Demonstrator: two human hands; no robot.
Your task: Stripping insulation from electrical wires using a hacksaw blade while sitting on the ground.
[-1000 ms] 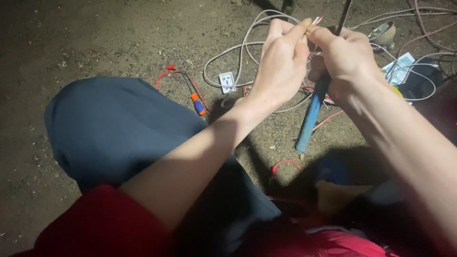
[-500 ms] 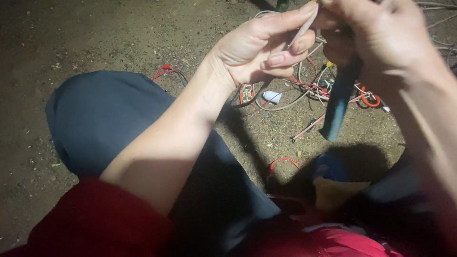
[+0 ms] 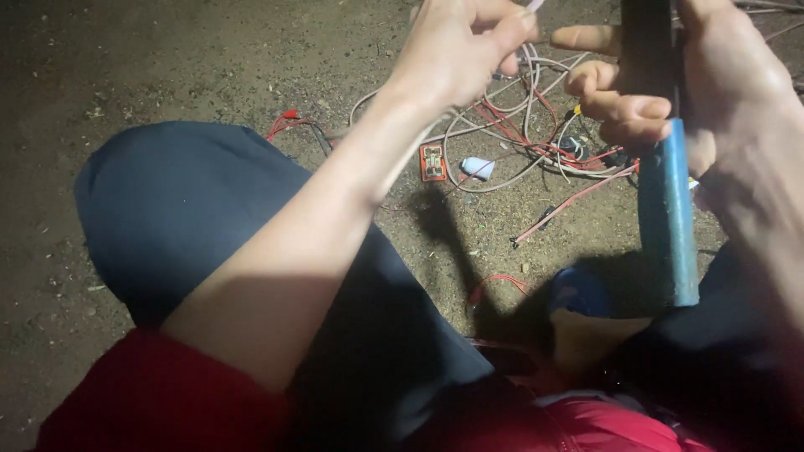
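My left hand (image 3: 461, 50) is raised at the top middle, fingers curled, pinching the end of a thin white wire (image 3: 533, 7) between thumb and forefinger. My right hand (image 3: 712, 92) is at the top right, closed around a tool with a long blue handle (image 3: 667, 209) that hangs down from the fist; its dark shaft (image 3: 646, 33) runs up out of the picture. The two hands are close but apart, with the right forefinger pointing toward the left hand.
On the dirt ground below lies a tangle of white and red wires (image 3: 523, 125), a small orange plate with metal contacts (image 3: 432, 161) and a white plug (image 3: 477, 167). My knee in dark blue trousers (image 3: 184, 201) fills the left. A blue shoe (image 3: 578, 289) sits lower right.
Both hands have moved up and nearer in the view. They were clasped together on the wire and tool; now they are slightly apart. More of the wire tangle shows beneath them.
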